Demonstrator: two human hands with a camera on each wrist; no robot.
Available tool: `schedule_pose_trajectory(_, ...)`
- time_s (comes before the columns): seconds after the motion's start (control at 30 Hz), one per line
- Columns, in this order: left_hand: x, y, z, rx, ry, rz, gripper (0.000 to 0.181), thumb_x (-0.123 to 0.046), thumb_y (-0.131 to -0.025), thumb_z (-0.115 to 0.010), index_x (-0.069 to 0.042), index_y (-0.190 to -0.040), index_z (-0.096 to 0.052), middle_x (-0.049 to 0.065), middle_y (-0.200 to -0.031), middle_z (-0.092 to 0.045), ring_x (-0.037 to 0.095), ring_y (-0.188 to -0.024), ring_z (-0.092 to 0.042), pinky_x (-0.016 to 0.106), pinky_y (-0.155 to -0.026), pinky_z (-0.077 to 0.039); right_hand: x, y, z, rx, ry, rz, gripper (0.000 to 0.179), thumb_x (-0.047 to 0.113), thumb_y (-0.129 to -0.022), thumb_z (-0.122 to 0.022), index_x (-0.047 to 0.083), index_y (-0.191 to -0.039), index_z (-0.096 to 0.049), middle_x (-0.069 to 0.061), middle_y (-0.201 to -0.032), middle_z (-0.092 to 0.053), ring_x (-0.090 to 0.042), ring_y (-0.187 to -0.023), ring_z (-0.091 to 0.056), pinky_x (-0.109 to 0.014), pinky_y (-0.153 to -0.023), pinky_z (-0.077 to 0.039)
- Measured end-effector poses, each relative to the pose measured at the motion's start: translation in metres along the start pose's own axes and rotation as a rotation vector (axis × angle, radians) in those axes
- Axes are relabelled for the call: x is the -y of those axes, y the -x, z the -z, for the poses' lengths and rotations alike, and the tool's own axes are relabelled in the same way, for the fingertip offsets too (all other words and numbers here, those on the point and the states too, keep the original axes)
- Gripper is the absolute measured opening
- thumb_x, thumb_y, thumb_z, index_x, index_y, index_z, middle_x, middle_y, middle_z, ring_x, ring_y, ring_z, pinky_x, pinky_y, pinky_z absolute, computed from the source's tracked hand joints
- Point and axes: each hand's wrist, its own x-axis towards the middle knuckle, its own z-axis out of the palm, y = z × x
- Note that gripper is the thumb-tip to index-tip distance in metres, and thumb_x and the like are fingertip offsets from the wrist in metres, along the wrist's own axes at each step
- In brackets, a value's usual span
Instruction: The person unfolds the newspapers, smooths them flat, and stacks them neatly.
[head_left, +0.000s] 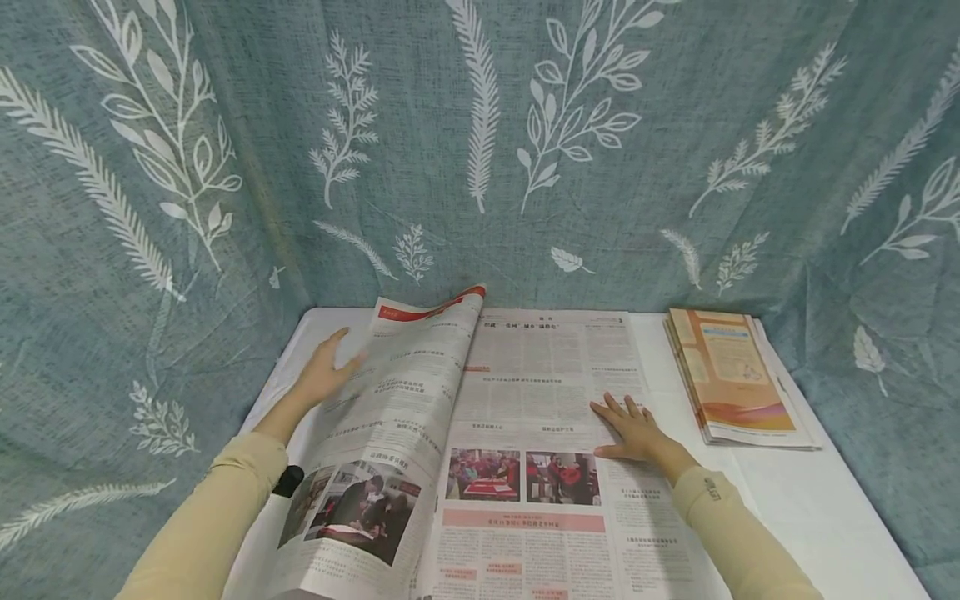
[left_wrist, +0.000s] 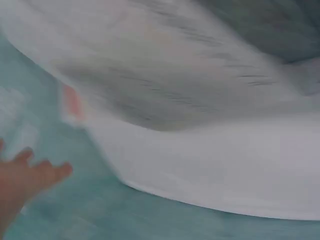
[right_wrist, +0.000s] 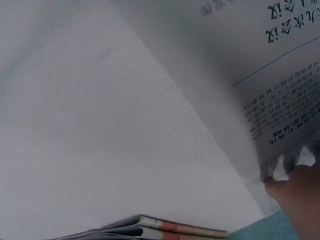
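A printed newspaper (head_left: 540,400) lies spread on a white table, its text upside down in the head view. Its left page (head_left: 408,392) is raised and curved, with a red banner at the top and photos near the bottom. Beside that page's left edge is my left hand (head_left: 327,372), fingers apart and holding nothing; the left wrist view shows the same hand (left_wrist: 30,175) blurred at the left edge. My right hand (head_left: 633,429) rests with spread fingers on the right page. In the right wrist view, the right hand (right_wrist: 297,192) touches the printed sheet (right_wrist: 285,100).
A folded stack of papers (head_left: 731,375) with an orange cover sits at the right on the white table (head_left: 795,500). A black object (head_left: 288,481) shows beside my left forearm. Grey-green curtains (head_left: 420,167) with white leaf patterns hang around the back and sides.
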Motion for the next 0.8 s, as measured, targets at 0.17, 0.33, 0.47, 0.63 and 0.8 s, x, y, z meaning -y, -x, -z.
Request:
schedule_pose_trajectory(0.17, -0.072, 0.014, -0.027, 0.382, -0.209, -0.283, 0.085, -0.048, -0.089, -0.059, -0.007, -0.151, -0.018, 0.024, -0.156, -0.006, 0.05, -0.141, 0.004, 0.073, -0.107, 0.001, 0.002, 0.001, 0.0, 0.008, 0.011, 0.006, 0.088, 0.05, -0.08, -0.068, 0.007, -0.146, -0.03, -0.027, -0.153, -0.016, -0.057, -0.137, -0.007, -0.072, -0.106, -0.008)
schedule_pose_trajectory(0.33, -0.102, 0.038, -0.062, 0.525, -0.647, -0.387, 0.085, -0.049, -0.081, -0.067, -0.012, -0.148, -0.03, 0.015, -0.158, -0.014, 0.04, -0.145, -0.004, 0.067, -0.111, -0.004, 0.002, -0.001, 0.001, -0.004, 0.025, 0.012, 0.087, 0.049, -0.08, -0.068, 0.006, -0.146, -0.03, -0.027, -0.153, -0.017, -0.057, -0.137, -0.009, -0.073, -0.106, -0.01)
schedule_pose_trajectory(0.47, -0.09, 0.043, -0.078, 0.5, -0.757, -0.379, 0.082, -0.046, -0.081, -0.067, -0.008, -0.146, -0.034, 0.015, -0.156, -0.021, 0.038, -0.145, -0.01, 0.062, -0.114, -0.011, 0.001, 0.001, 0.003, -0.014, 0.025, 0.017, 0.088, 0.049, -0.079, -0.069, 0.006, -0.145, -0.031, -0.028, -0.152, -0.018, -0.058, -0.136, -0.011, -0.074, -0.105, -0.011)
schedule_pose_trajectory(0.63, -0.072, 0.048, -0.089, 0.443, -0.714, -0.384, 0.079, -0.048, -0.085, -0.061, -0.007, -0.146, -0.033, 0.017, -0.156, -0.021, 0.04, -0.145, -0.011, 0.065, -0.112, -0.009, -0.004, 0.004, 0.005, -0.021, 0.026, 0.03, 0.088, 0.049, -0.077, -0.07, 0.005, -0.143, -0.032, -0.029, -0.151, -0.019, -0.059, -0.135, -0.012, -0.075, -0.103, -0.012)
schedule_pose_trajectory(0.8, -0.057, 0.052, -0.094, 0.391, -0.65, -0.427, 0.078, -0.05, -0.086, -0.059, -0.007, -0.146, -0.032, 0.019, -0.154, -0.024, 0.042, -0.143, -0.017, 0.07, -0.108, -0.011, -0.008, 0.007, 0.006, -0.019, 0.019, 0.019, 0.088, 0.048, -0.077, -0.07, 0.006, -0.144, -0.032, -0.029, -0.151, -0.019, -0.059, -0.135, -0.012, -0.075, -0.103, -0.012)
